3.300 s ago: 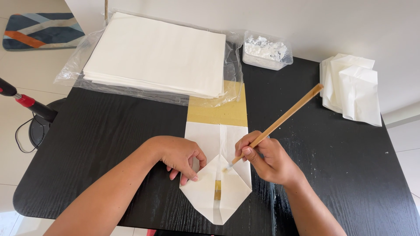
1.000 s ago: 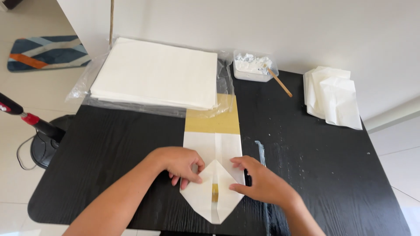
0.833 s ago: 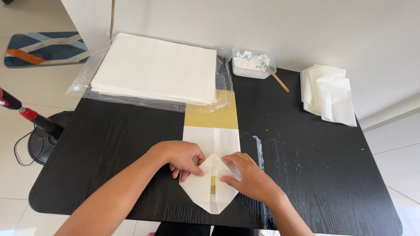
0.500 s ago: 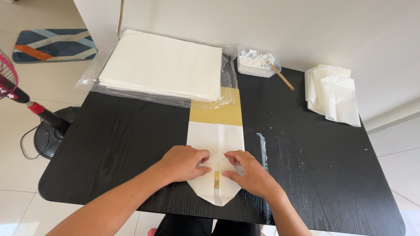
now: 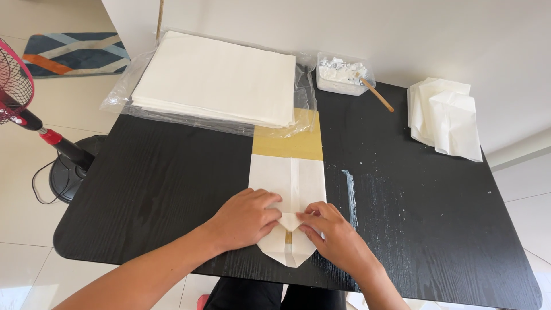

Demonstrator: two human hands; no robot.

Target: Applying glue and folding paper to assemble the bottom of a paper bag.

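A white folded paper piece (image 5: pixel 290 183) lies on a yellow-brown board (image 5: pixel 288 140) near the front of the black table (image 5: pixel 149 183). Its near end forms a point with folded flaps. My left hand (image 5: pixel 247 217) presses flat on the left flap. My right hand (image 5: pixel 330 229) presses the right flap, fingertips meeting the left hand's at the centre fold. Neither hand holds a tool.
A thick stack of white sheets (image 5: pixel 221 77) on clear plastic sits at the back. A small tub of white paste (image 5: pixel 343 73) with a wooden stick (image 5: pixel 377 95) stands behind. Finished folded white pieces (image 5: pixel 447 115) lie at the right. A fan (image 5: pixel 17 86) stands on the floor, left.
My right hand has put the wooden stick into the tub and come back to the paper. Both hands have folded the flaps inward and now press them down.
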